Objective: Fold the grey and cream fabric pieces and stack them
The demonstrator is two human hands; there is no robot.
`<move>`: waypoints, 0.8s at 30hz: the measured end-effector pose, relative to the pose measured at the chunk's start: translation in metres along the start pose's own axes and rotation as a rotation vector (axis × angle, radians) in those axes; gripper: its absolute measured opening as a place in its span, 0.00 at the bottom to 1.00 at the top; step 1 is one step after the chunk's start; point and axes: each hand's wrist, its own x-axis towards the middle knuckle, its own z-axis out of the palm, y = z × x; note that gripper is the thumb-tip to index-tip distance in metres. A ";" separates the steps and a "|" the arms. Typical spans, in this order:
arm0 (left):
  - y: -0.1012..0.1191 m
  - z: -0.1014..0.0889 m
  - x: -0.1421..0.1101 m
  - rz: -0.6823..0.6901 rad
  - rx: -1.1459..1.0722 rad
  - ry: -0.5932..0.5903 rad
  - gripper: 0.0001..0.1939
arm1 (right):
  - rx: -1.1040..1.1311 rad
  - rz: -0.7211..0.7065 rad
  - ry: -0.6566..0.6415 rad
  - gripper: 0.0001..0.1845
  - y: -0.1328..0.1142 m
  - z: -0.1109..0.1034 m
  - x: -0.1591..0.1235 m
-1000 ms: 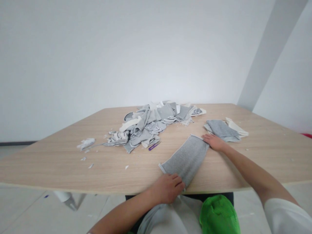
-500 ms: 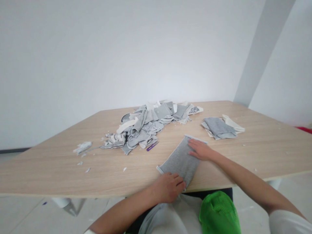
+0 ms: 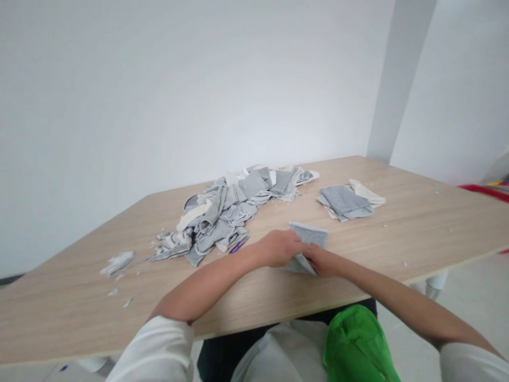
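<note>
A grey knitted sock piece with white edging [image 3: 308,237] lies folded over on the wooden table [image 3: 397,249] in front of me. My left hand [image 3: 280,248] is closed on its near end, which is carried up over the far half. My right hand [image 3: 323,261] rests on the fold at the near right side, its fingers pressed together on the cloth. Both hands touch the same piece and almost meet.
A loose heap of grey and white sock pieces [image 3: 234,209] covers the table's middle, with a purple tool [image 3: 237,245] at its near edge. A small stack of folded grey and cream pieces [image 3: 347,200] lies at the right. White scraps [image 3: 117,263] lie at the left. A green object [image 3: 356,347] sits on my lap.
My left hand has carried the near end of the grey piece away from me, folding it in half. My right hand has slid back to the fold. The view has swung rightwards.
</note>
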 end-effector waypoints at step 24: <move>-0.037 0.067 0.107 -0.031 -0.092 0.033 0.13 | -0.343 0.245 -0.008 0.12 -0.012 -0.031 -0.040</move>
